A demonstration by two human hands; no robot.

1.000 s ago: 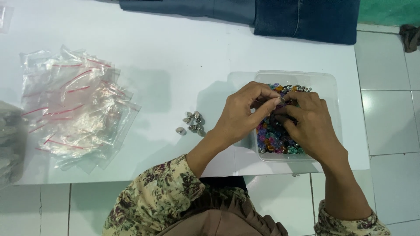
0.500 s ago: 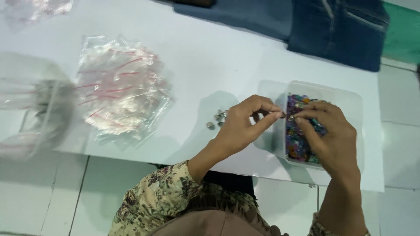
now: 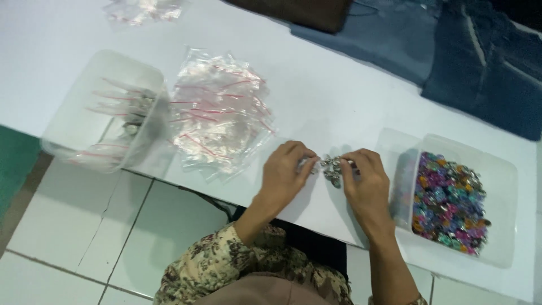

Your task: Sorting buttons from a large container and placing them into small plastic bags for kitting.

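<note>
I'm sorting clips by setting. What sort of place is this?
Probably a small home or workshop packing table on a tiled floor. A clear tub holds colourful small pieces, a heap of empty zip bags lies alongside, and both hands, left hand and right hand, work a small metallic pile.

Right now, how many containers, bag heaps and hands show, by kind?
Clear plastic tubs: 2, bead tub and bag tub
Heaps of clear zip bags on the table: 2
Hands: 2, left hand, right hand
Total: 6
</note>
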